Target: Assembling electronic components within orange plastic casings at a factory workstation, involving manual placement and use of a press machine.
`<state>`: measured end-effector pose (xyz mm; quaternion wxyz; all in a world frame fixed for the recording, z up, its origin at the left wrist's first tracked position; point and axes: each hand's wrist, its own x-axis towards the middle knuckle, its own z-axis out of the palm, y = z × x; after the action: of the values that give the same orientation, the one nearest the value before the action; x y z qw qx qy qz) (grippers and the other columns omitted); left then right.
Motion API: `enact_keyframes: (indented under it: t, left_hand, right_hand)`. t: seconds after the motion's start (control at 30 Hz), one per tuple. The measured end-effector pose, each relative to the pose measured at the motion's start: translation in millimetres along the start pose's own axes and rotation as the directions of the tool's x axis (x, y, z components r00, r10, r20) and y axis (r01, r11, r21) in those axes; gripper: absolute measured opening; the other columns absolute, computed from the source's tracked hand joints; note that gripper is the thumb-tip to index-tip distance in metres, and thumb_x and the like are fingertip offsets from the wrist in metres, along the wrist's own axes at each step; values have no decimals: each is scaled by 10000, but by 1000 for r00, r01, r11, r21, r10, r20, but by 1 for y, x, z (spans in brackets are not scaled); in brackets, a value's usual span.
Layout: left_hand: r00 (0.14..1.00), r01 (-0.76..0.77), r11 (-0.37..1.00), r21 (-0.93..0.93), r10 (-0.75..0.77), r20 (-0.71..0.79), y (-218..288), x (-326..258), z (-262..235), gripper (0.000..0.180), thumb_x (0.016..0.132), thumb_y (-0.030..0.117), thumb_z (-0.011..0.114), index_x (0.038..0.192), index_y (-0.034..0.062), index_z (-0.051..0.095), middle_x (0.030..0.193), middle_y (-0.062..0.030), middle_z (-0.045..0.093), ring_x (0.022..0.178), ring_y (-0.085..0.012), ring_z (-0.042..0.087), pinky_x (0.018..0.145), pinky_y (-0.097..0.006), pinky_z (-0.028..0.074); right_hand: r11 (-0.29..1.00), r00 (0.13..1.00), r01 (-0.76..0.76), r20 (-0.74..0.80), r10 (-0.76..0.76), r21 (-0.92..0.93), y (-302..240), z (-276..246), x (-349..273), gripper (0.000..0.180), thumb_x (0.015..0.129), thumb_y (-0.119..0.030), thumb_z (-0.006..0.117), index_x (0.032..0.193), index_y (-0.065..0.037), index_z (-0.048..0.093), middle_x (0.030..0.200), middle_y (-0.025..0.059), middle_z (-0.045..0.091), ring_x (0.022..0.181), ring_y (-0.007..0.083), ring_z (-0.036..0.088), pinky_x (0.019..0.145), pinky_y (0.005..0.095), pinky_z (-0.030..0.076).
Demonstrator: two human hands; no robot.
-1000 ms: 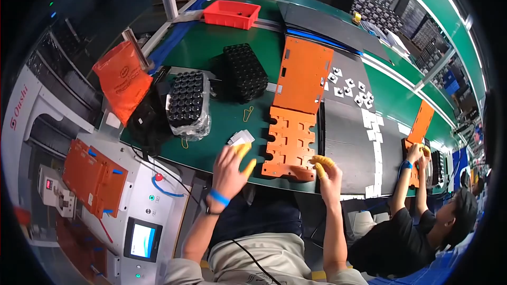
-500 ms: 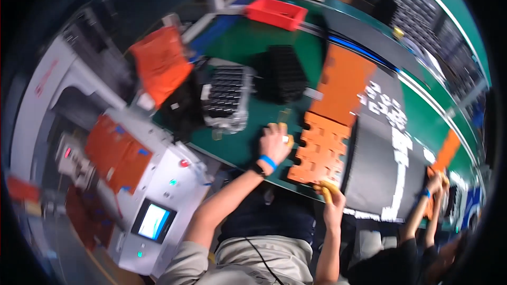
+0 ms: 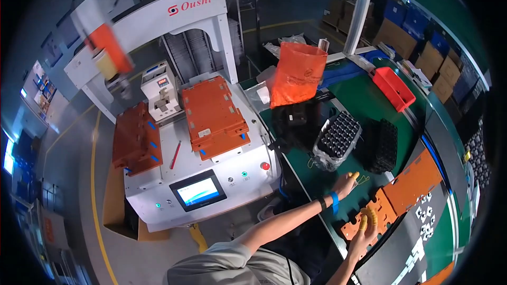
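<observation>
My left hand, with yellow finger cots and a blue wristband, is closed over the green bench top. A thin yellow loop lies at its fingertips; whatever it pinches is too small to make out. My right hand, also in yellow finger cots, reaches over a notched orange plate, thumb and forefinger apart, fingertips at its surface. Beyond that plate lies a second, smoother orange plate. A black tray of small parts in clear plastic and a dark stack of trays stand farther back.
On my left stands a white gantry machine with a lit screen and orange fixture plates. An orange bag and a red bin are at the back. Small white pieces lie on a black mat.
The view has swung left, bringing the whole machine into sight. My right hand has moved from the notched plate's near edge farther over it. My left hand stays near the plate's left side.
</observation>
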<state>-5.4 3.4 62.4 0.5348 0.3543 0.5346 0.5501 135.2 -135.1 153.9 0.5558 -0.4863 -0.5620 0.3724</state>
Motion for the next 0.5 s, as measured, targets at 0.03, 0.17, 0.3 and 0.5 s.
enact_keyframes:
  t: [0.03,0.17,0.3,0.5]
  left_hand:
    - [948,293,930,-222,-253,193,5,-3,-1,448,918,538,520,762,122,573,564,21,549,473,-126,541,427,-286,400]
    - [732,666,627,-404,-443,518,53,-49,-6,469,900,592,514,769,153,616,594,28,590,426,-98,526,384,-211,399]
    - [768,611,552,-567,-242,592,48,-54,-29,447,946,540,487,821,135,628,650,0,619,528,-128,589,453,-255,464]
    - [769,639,478,-603,-373,519,82,-67,-45,468,943,557,498,884,123,661,738,-20,663,601,-150,608,555,-280,492]
  right_hand:
    - [980,992,114,78,-103,-164,-13,5,8,372,915,-76,635,1263,27,554,1202,128,622,1127,225,566,1023,355,401]
    - [860,890,354,416,-188,-368,-29,24,34,782,687,-126,809,1379,-24,459,1419,186,445,1344,368,390,1105,439,334]
    - [816,843,394,520,-138,-422,-40,51,51,683,649,-119,834,1269,-10,566,1328,184,510,1276,384,443,1042,447,405]
    - [887,865,215,501,21,-409,-46,68,67,584,678,-51,804,1218,14,591,1178,153,576,981,276,600,880,373,487]
